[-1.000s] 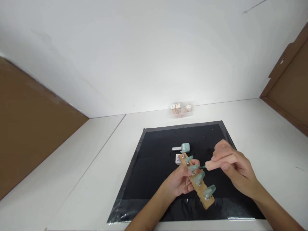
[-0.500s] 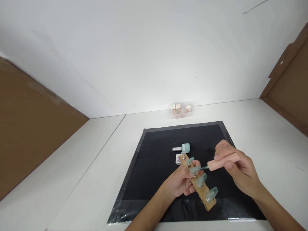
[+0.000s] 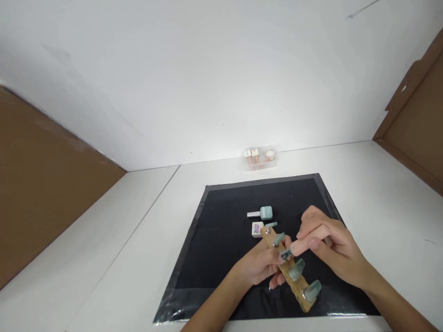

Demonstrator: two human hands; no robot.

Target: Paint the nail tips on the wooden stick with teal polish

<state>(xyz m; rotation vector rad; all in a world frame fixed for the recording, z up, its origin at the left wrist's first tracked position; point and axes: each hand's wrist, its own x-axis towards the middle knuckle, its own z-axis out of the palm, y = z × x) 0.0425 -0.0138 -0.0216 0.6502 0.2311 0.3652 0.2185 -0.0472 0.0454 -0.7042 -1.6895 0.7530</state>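
Observation:
My left hand [image 3: 259, 263] is closed around a wooden nail display stand [image 3: 296, 287], which slants down toward the lower right over the black mat. Along the stand sit several translucent green false nails [image 3: 296, 269] on round metal mounts. Between the fingers of my right hand [image 3: 334, 246] is a nail polish brush [image 3: 302, 246] with a pink handle. Its dark tip lies at the middle nail [image 3: 285, 254], close to my left thumb. Part of the handle is hidden by my right fingers.
On the black mat [image 3: 224, 207] lie a green polish bottle [image 3: 266, 213] with a silver cap and a white square bottle [image 3: 257, 228] with a purple picture. A clear tray [image 3: 261, 164] with several pink-and-white items stands by the wall. Brown cardboard panels [image 3: 51, 184] flank the white table.
The stand has tilted and shifted slightly right and down in my left hand. My right hand has moved left and lower, and the brush now overlaps the middle nail.

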